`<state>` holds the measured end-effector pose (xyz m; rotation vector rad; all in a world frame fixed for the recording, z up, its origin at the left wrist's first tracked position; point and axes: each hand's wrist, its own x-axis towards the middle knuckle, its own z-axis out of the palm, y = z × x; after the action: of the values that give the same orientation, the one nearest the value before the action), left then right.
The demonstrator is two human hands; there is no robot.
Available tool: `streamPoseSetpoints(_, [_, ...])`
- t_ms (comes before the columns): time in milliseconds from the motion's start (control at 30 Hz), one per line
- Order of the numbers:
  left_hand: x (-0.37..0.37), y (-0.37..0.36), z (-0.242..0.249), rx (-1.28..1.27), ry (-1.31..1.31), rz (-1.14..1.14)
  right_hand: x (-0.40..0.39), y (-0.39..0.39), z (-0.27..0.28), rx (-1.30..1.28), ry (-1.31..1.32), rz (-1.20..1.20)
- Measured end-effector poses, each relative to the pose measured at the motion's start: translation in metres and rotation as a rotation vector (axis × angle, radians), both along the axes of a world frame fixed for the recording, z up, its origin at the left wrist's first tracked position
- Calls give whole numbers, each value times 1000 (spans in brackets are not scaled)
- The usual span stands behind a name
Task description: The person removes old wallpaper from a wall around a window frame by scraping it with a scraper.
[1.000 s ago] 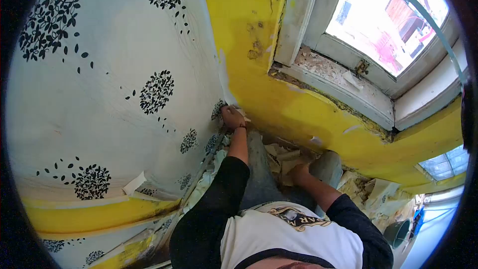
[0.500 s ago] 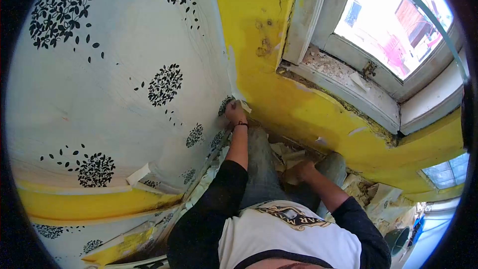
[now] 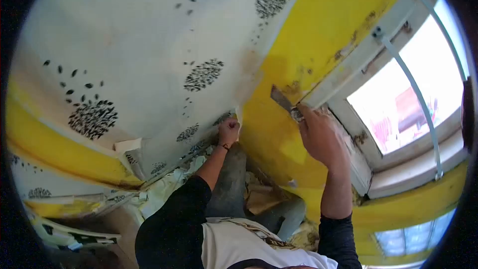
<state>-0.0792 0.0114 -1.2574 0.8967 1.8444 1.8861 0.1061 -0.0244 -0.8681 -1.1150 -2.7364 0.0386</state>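
My left hand (image 3: pixel 229 130) is closed at the corner where the patterned wallpaper (image 3: pixel 149 30) meets the yellow wall (image 3: pixel 279 134). Its fingers pinch the loose paper edge (image 3: pixel 238 117) there. Raised in front of the yellow wall, beside the window frame, my right hand (image 3: pixel 321 134) grips a scraper. The scraper's metal blade (image 3: pixel 282 98) points up and to the left, just off or against the yellow surface; contact cannot be made out.
A window (image 3: pixel 413 104) with a white frame and curved bars is on the right. Torn paper (image 3: pixel 167 189) lies along the wall base. A curled wallpaper flap (image 3: pixel 130 152) sticks out at lower left. My bent knees are below.
My right hand has risen from near my knees to the yellow wall, and the scraper now shows in it. My left hand stays at the corner. The view has shifted and tilted.
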Motion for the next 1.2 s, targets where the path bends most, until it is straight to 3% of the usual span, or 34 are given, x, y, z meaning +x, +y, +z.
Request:
streamPoseSetpoints(67, [-6,8,-12,60,-94,-22,-18,9,15,-3,-58,16])
streamPoseSetpoints(133, [0,16,-28,77,-4,-65,-32,18,20,14,-150,9])
streamPoseSetpoints(167, [7,9,-15,73,-7,-66,-37,22,19,9,-152,9])
streamPoseSetpoints(267, [33,-25,46,161,-392,-287,-45,27,10,35,-128,35])
streamPoseSetpoints(333, [54,-40,53,47,-54,-557,-47,28,5,18,-196,-14])
streamPoseSetpoints(433, [77,-58,71,30,-72,-624,-40,28,-2,44,-186,24])
streamPoseSetpoints(533, [66,-40,82,220,-185,-147,-34,20,10,1,-255,-62])
streamPoseSetpoints(600, [34,-7,95,403,-473,-21,-28,18,12,3,-219,-62])
streamPoseSetpoints(733, [11,24,115,125,-709,48,-28,7,19,24,-189,-68])
streamPoseSetpoints(800, [21,40,105,519,-1074,116,-20,13,11,36,-183,-43])
streamPoseSetpoints(833, [18,42,108,521,-1066,105,-19,13,11,46,-181,-19])
streamPoseSetpoints(900, [18,45,110,650,-1412,101,-15,7,15,50,-188,-37])
streamPoseSetpoints(1000, [22,43,118,504,-1202,-2,-4,6,19,61,-180,-36])
streamPoseSetpoints(1200, [41,12,159,459,-808,-102,2,-3,38,64,-149,-56])
